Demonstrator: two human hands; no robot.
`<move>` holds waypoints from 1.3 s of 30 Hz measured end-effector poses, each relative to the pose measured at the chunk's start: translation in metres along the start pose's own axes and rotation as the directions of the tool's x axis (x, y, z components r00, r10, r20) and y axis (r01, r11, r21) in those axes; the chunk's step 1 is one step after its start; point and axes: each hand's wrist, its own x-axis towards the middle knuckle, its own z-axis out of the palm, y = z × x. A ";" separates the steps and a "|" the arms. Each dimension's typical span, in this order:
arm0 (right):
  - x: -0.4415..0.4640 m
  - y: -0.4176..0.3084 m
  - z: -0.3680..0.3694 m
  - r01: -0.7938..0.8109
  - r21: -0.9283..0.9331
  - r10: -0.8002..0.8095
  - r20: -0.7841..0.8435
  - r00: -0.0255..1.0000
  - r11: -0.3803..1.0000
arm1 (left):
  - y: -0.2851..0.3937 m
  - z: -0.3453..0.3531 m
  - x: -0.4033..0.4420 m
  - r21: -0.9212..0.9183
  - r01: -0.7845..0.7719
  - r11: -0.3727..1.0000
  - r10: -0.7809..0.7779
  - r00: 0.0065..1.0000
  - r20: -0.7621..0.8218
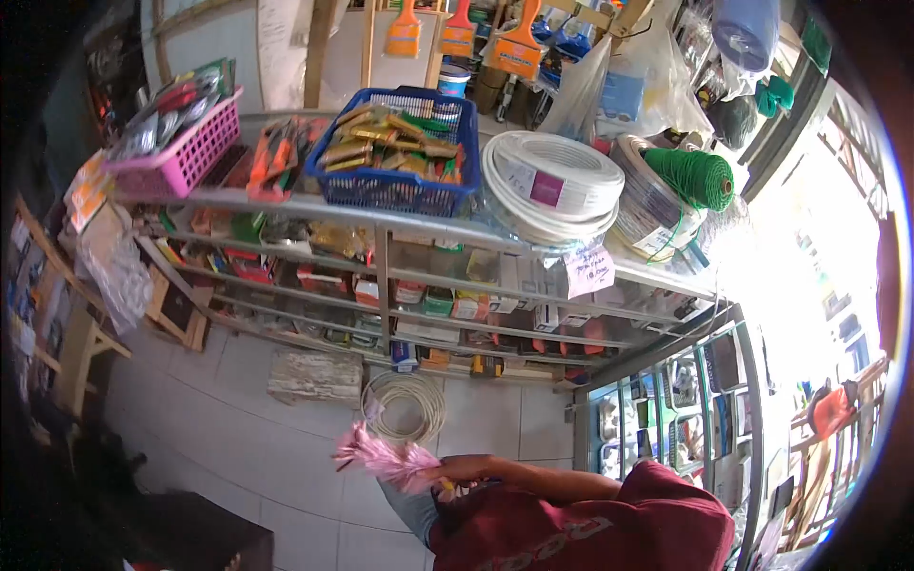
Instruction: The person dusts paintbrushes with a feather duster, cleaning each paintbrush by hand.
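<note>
My right hand (464,470) is closed around a pink feather duster (386,459), with the arm bent across the front of my maroon shirt. The fluffy end points left, above the tiled floor. A small yellow bit, perhaps part of the handle, shows below my fingers. Just beyond the duster, a coil of pale cable (405,407) lies on the floor at the foot of the glass counter. My left hand is out of sight.
Along the glass counter (428,224) stand a pink basket (195,152), a blue basket (400,195) of brass-coloured hardware, white cable coils (552,186) and green twine (690,178). A worn block (314,376) sits on the floor. Paint brushes (517,48) hang behind. A glass display case (666,409) stands right.
</note>
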 end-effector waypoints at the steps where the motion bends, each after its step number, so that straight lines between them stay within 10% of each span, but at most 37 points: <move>1: 0.000 0.015 0.008 0.056 0.110 -0.053 -0.029 0.998 0.992 | -0.011 0.009 0.005 -0.004 -0.002 1.000 0.002 1.000 0.012; 14: -0.062 0.137 0.063 -0.136 0.202 0.138 0.008 0.990 0.970 | -0.144 0.033 0.033 -0.016 0.033 0.999 -0.032 0.998 0.048; 22: -0.078 0.121 0.060 0.141 0.144 -0.130 -0.085 0.988 0.980 | -0.078 0.080 0.030 -0.006 -0.063 0.998 0.063 0.995 0.073; 26: -0.092 0.050 0.040 -0.166 0.234 0.183 -0.054 0.982 0.958 | -0.057 0.027 0.019 0.073 -0.026 0.997 0.026 1.000 0.006; 27: -0.092 0.045 0.041 0.136 0.261 -0.116 -0.093 0.989 0.956 | -0.060 0.007 0.014 0.089 -0.001 0.996 0.003 1.000 -0.026; 33: -0.019 -0.025 -0.013 -0.008 -0.028 0.002 -0.203 0.979 1.000 | -0.037 -0.116 -0.021 0.314 0.059 0.948 0.033 0.959 -0.280; 34: -0.013 -0.047 -0.014 -0.006 -0.048 -0.006 -0.243 0.970 0.999 | -0.012 -0.127 -0.021 0.482 -0.134 0.866 0.328 0.879 -0.347; 36: 0.005 -0.075 -0.016 0.090 -0.055 -0.103 -0.344 0.933 0.994 | 0.070 -0.096 -0.031 0.813 -0.304 0.497 0.847 0.373 -0.379; 37: 0.026 -0.078 -0.022 0.131 -0.054 -0.142 -0.398 0.906 0.990 | 0.128 -0.080 -0.042 0.849 -0.481 0.218 0.948 0.310 -0.068; 38: 0.039 -0.084 -0.023 0.173 -0.051 -0.177 -0.454 0.873 0.984 | 0.190 -0.040 -0.084 0.769 -0.615 0.173 0.930 0.360 0.079; 39: 0.039 -0.100 -0.026 0.253 -0.243 -0.340 -0.448 0.827 0.936 | 0.252 0.026 -0.167 0.280 -0.570 0.773 0.599 0.801 -0.024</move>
